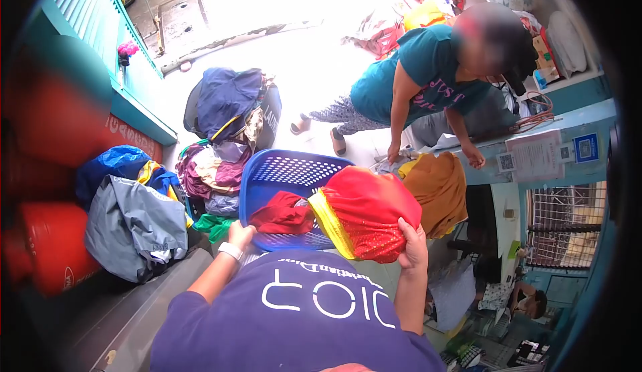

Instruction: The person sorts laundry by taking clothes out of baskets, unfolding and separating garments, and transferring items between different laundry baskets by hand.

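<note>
A blue plastic basket (287, 166) with a perforated side stands in front of me. Its near left edge is by my left hand (240, 235), whose fingers are closed at the rim beside a dark red cloth (284, 213) lying in the basket. My right hand (413, 243) grips the right side of a bright red garment (374, 208) with a yellow band, raised over the basket's right part. To the right of it is an orange-brown cloth (438, 188), close to another person's hands.
A person in a teal shirt (428, 58) stands at the upper right. Left are a grey garment (137, 225), a maroon clothes pile (210, 171), a dark bin (269, 114) with navy cloth, and red gas cylinders (53, 238). Papers (535, 158) hang on the right wall.
</note>
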`<control>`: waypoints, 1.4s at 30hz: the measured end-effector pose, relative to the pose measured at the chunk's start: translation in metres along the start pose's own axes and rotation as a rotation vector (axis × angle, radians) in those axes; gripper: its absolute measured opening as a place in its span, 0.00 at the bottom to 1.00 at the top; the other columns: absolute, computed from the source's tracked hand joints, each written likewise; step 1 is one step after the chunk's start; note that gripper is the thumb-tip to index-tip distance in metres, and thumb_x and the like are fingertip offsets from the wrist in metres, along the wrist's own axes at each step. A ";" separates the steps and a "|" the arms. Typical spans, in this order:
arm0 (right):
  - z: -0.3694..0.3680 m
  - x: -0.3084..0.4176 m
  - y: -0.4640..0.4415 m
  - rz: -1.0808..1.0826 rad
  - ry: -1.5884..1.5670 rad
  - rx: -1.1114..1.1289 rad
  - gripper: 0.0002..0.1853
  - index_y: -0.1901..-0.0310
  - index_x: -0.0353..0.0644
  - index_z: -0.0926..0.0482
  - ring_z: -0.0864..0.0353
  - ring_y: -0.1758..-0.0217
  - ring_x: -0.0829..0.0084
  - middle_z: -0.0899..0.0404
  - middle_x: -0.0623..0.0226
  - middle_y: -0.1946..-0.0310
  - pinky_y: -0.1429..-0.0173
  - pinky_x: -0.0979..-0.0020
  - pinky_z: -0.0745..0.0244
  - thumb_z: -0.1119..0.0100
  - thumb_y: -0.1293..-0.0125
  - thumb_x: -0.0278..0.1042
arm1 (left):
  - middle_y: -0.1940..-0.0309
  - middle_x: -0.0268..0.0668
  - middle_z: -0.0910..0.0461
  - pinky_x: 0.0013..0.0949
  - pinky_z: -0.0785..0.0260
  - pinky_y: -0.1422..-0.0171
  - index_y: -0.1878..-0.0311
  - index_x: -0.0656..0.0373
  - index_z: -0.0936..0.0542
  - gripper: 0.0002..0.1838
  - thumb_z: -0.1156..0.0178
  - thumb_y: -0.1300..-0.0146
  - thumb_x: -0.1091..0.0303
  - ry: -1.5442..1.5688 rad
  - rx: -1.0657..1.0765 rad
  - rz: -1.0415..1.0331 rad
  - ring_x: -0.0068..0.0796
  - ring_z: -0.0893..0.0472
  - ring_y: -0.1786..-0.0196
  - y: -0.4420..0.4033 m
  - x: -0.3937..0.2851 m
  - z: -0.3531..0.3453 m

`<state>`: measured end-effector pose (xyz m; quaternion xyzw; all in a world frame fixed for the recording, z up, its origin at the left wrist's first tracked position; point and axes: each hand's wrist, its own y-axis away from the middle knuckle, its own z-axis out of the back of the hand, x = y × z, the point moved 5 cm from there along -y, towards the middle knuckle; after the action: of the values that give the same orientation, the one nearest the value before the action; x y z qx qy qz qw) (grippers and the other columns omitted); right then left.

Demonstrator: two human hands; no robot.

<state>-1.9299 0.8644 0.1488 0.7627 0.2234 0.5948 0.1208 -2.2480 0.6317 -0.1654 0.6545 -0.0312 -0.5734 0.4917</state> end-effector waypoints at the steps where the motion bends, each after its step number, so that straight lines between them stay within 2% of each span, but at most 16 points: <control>1: 0.000 -0.001 0.001 -0.001 -0.003 -0.007 0.15 0.47 0.40 0.25 0.20 0.52 0.74 0.19 0.67 0.54 0.46 0.70 0.25 0.44 0.36 0.24 | 0.75 0.41 0.21 0.38 0.24 0.77 0.65 0.67 0.22 0.09 0.45 0.53 0.82 0.022 0.022 0.026 0.34 0.20 0.78 -0.003 -0.002 0.001; 4: 0.000 -0.004 0.004 0.018 -0.011 -0.041 0.15 0.47 0.40 0.25 0.20 0.52 0.74 0.19 0.67 0.53 0.46 0.70 0.26 0.44 0.35 0.25 | 0.75 0.42 0.21 0.39 0.23 0.77 0.63 0.68 0.23 0.10 0.46 0.52 0.82 0.063 0.060 0.060 0.35 0.19 0.77 -0.007 -0.009 0.004; 6: -0.003 -0.003 0.008 0.034 -0.033 -0.059 0.15 0.47 0.40 0.25 0.20 0.52 0.74 0.20 0.67 0.53 0.46 0.70 0.26 0.44 0.35 0.25 | 0.76 0.41 0.20 0.35 0.30 0.72 0.71 0.67 0.20 0.08 0.40 0.57 0.76 0.116 0.025 0.111 0.31 0.21 0.76 -0.007 -0.016 0.006; 8: 0.001 -0.003 0.012 0.032 -0.033 -0.079 0.15 0.46 0.40 0.25 0.20 0.51 0.74 0.20 0.66 0.52 0.45 0.69 0.26 0.43 0.34 0.27 | 0.76 0.41 0.20 0.35 0.29 0.73 0.70 0.67 0.20 0.08 0.40 0.56 0.77 0.129 0.040 0.129 0.30 0.22 0.77 -0.007 -0.020 0.005; 10: -0.001 0.003 0.015 0.057 -0.077 -0.063 0.14 0.47 0.41 0.25 0.20 0.49 0.71 0.19 0.65 0.52 0.44 0.67 0.25 0.44 0.33 0.30 | 0.74 0.45 0.22 0.44 0.21 0.75 0.65 0.69 0.24 0.09 0.47 0.52 0.83 0.142 0.088 0.096 0.39 0.18 0.76 -0.011 -0.025 0.003; 15: 0.010 0.007 0.014 0.071 -0.081 -0.092 0.15 0.46 0.40 0.25 0.20 0.48 0.70 0.20 0.64 0.51 0.42 0.66 0.25 0.44 0.33 0.31 | 0.74 0.45 0.21 0.45 0.20 0.73 0.66 0.69 0.23 0.09 0.47 0.53 0.84 0.086 0.073 0.113 0.40 0.18 0.74 -0.012 -0.026 0.005; 20: 0.027 0.006 -0.002 0.036 -0.089 -0.071 0.15 0.46 0.39 0.26 0.20 0.48 0.70 0.20 0.64 0.51 0.42 0.66 0.25 0.44 0.33 0.30 | 0.73 0.43 0.21 0.41 0.22 0.75 0.63 0.68 0.23 0.11 0.47 0.53 0.84 -0.009 0.089 0.105 0.37 0.19 0.75 -0.002 -0.025 0.004; 23: 0.038 0.009 -0.011 0.032 -0.083 -0.069 0.15 0.46 0.39 0.26 0.20 0.48 0.70 0.20 0.64 0.51 0.43 0.66 0.25 0.44 0.33 0.30 | 0.74 0.42 0.21 0.39 0.23 0.77 0.62 0.67 0.23 0.12 0.46 0.53 0.84 0.070 0.046 0.117 0.36 0.19 0.76 0.003 -0.020 -0.002; 30: 0.062 0.033 -0.024 0.030 -0.110 -0.091 0.13 0.48 0.40 0.24 0.19 0.52 0.73 0.19 0.66 0.53 0.45 0.69 0.25 0.43 0.34 0.28 | 0.74 0.40 0.22 0.39 0.23 0.76 0.63 0.67 0.24 0.12 0.46 0.53 0.84 -0.009 -0.004 0.114 0.34 0.20 0.77 0.009 -0.020 -0.024; 37: 0.087 0.052 -0.028 0.045 -0.123 -0.101 0.14 0.48 0.40 0.24 0.20 0.50 0.71 0.19 0.65 0.52 0.44 0.67 0.25 0.42 0.34 0.29 | 0.73 0.41 0.22 0.43 0.21 0.74 0.63 0.67 0.24 0.11 0.46 0.52 0.84 0.105 -0.026 0.123 0.36 0.19 0.75 0.009 -0.016 -0.039; 42: 0.102 0.060 -0.033 0.064 -0.102 -0.127 0.16 0.46 0.38 0.26 0.21 0.48 0.69 0.21 0.63 0.49 0.42 0.66 0.26 0.43 0.34 0.30 | 0.75 0.37 0.22 0.41 0.21 0.73 0.66 0.64 0.23 0.09 0.44 0.53 0.82 0.077 -0.040 0.082 0.32 0.19 0.75 0.011 -0.025 -0.045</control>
<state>-1.8273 0.9309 0.1583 0.7894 0.1545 0.5719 0.1611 -2.2156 0.6680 -0.1464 0.6644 -0.0275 -0.5275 0.5288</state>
